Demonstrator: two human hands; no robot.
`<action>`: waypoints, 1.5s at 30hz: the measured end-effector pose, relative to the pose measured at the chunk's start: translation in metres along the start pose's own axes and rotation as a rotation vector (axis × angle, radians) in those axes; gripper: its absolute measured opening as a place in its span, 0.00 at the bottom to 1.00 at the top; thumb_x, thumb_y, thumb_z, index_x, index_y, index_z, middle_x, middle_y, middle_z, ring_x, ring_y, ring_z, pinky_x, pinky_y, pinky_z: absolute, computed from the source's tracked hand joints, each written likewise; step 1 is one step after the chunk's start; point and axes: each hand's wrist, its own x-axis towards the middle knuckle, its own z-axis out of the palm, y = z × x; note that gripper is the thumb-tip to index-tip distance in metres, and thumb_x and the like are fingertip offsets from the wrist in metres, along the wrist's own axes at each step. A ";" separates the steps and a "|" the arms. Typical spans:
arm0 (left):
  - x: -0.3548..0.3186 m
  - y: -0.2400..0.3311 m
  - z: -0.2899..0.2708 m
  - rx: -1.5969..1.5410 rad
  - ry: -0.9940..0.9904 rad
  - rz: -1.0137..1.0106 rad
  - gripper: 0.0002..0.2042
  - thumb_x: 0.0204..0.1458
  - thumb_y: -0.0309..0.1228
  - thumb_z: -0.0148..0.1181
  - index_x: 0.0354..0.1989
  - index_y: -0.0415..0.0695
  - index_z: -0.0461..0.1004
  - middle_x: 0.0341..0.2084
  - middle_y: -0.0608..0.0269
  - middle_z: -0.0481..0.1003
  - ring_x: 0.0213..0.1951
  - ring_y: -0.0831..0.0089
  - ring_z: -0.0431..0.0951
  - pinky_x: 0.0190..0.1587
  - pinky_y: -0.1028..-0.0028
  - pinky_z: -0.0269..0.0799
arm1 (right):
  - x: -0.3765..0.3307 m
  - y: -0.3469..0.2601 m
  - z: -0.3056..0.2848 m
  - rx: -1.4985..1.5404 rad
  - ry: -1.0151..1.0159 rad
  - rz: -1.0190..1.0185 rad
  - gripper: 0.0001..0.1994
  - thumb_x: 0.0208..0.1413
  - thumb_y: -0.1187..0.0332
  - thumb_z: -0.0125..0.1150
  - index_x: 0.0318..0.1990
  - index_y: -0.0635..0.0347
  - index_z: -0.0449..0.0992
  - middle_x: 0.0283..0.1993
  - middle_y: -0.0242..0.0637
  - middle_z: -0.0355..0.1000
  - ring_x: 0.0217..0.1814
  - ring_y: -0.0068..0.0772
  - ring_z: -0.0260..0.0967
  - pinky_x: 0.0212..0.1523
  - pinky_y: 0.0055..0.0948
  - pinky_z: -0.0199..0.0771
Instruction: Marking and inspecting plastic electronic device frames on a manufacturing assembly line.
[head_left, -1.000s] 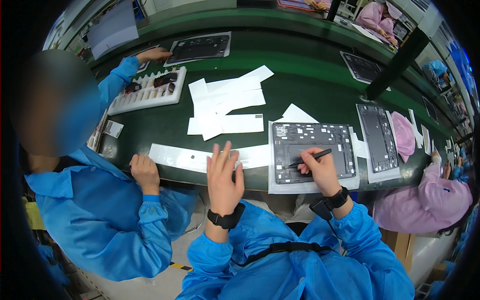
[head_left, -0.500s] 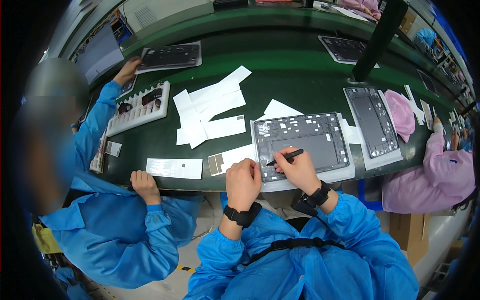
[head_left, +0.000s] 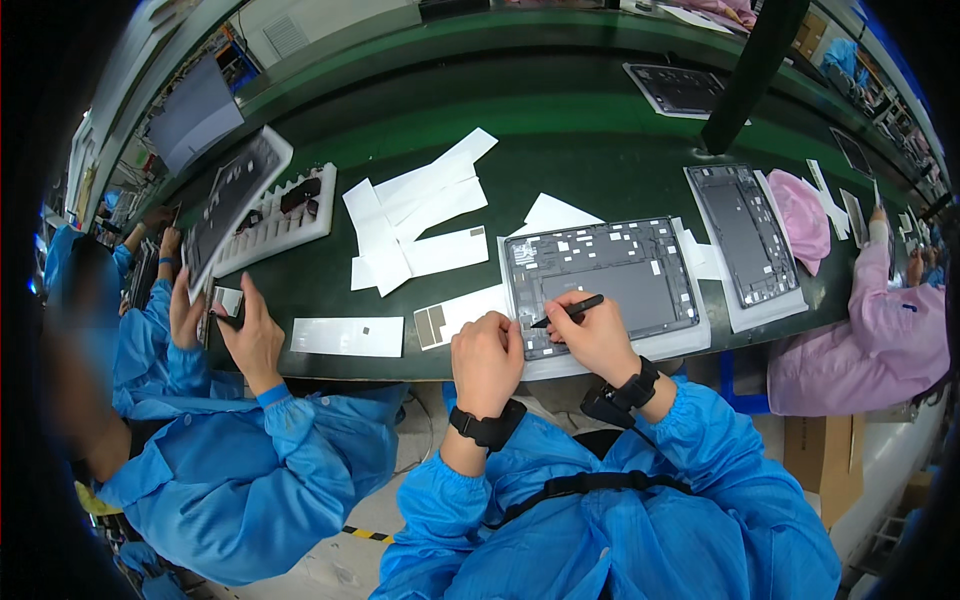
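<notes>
The black panel (head_left: 615, 270) lies on a white sheet (head_left: 680, 341) along the near edge of the green table (head_left: 580, 130). The right hand (head_left: 600, 340) is above its near left part, thumb and fingers clamped on a black pen (head_left: 575, 311), whose tip points at the panel's left side. The left hand (head_left: 486, 362) is at the panel's near left corner, fingers bent and close together; whether they pinch anything I cannot tell.

A paper strip (head_left: 468, 312) reaches the sheet's left edge; a shorter strip (head_left: 347, 337) lies farther left, with a narrow gap between the two. Beyond them, overlapping white strips (head_left: 430, 200) spread toward the middle of the table. A second panel (head_left: 742, 235) stands close on the right, leaving little side room, with a pink cloth (head_left: 800, 220) past it. Beyond the first panel, bare green tabletop runs toward the far edge. At the table's left end, a co-worker's hands (head_left: 255, 335) are near a tilted panel (head_left: 235, 195) and a white tray (head_left: 290, 225).
</notes>
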 end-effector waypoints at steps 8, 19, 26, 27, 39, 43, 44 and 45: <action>0.001 0.007 0.010 0.143 0.044 0.025 0.10 0.51 0.35 0.62 0.24 0.42 0.73 0.18 0.57 0.71 0.26 0.56 0.72 0.31 0.59 0.63 | 0.001 -0.001 -0.002 0.001 0.000 -0.005 0.10 0.59 0.68 0.59 0.31 0.68 0.78 0.19 0.37 0.75 0.21 0.26 0.74 0.24 0.25 0.70; -0.009 0.004 0.002 0.069 0.104 -0.016 0.09 0.53 0.36 0.60 0.28 0.44 0.73 0.27 0.56 0.70 0.34 0.56 0.70 0.38 0.59 0.61 | 0.007 -0.025 -0.020 0.319 0.105 0.072 0.12 0.64 0.63 0.55 0.35 0.65 0.74 0.25 0.35 0.74 0.23 0.17 0.67 0.26 0.16 0.67; -0.002 -0.067 -0.047 0.040 0.272 0.028 0.26 0.45 0.35 0.69 0.52 0.39 0.72 0.51 0.49 0.74 0.58 0.50 0.70 0.60 0.57 0.62 | 0.041 -0.041 0.073 0.112 -0.268 -0.029 0.15 0.63 0.58 0.57 0.34 0.63 0.76 0.22 0.29 0.72 0.23 0.16 0.67 0.25 0.20 0.67; -0.004 -0.071 -0.045 0.041 0.276 0.031 0.26 0.45 0.35 0.69 0.52 0.39 0.72 0.51 0.49 0.74 0.58 0.50 0.70 0.60 0.57 0.62 | 0.044 -0.036 0.082 -0.003 -0.265 -0.039 0.16 0.63 0.58 0.57 0.33 0.63 0.76 0.22 0.30 0.72 0.23 0.17 0.67 0.25 0.21 0.66; -0.003 -0.078 -0.044 0.053 0.182 -0.069 0.33 0.44 0.40 0.72 0.58 0.38 0.70 0.54 0.49 0.73 0.63 0.51 0.65 0.67 0.53 0.53 | 0.044 -0.025 0.101 -0.155 -0.188 -0.122 0.18 0.60 0.57 0.60 0.29 0.66 0.75 0.18 0.37 0.70 0.19 0.25 0.66 0.22 0.28 0.64; -0.003 -0.077 -0.043 0.043 0.177 -0.069 0.33 0.44 0.39 0.72 0.58 0.38 0.69 0.55 0.50 0.72 0.63 0.52 0.65 0.67 0.53 0.53 | 0.047 -0.019 0.101 0.040 -0.189 -0.042 0.17 0.59 0.57 0.61 0.31 0.65 0.75 0.19 0.37 0.71 0.20 0.28 0.68 0.23 0.30 0.66; -0.003 -0.077 -0.043 0.043 0.178 -0.069 0.32 0.44 0.37 0.71 0.58 0.38 0.69 0.56 0.50 0.72 0.63 0.52 0.65 0.66 0.52 0.53 | 0.048 -0.019 0.101 0.138 -0.191 0.003 0.16 0.59 0.58 0.60 0.31 0.65 0.75 0.19 0.38 0.72 0.20 0.29 0.69 0.23 0.30 0.66; -0.003 -0.077 -0.044 0.042 0.179 -0.069 0.32 0.44 0.37 0.71 0.58 0.38 0.69 0.56 0.50 0.72 0.63 0.52 0.65 0.66 0.52 0.53 | 0.048 -0.020 0.100 0.137 -0.191 0.002 0.16 0.59 0.58 0.60 0.31 0.65 0.75 0.19 0.38 0.72 0.20 0.29 0.69 0.23 0.30 0.66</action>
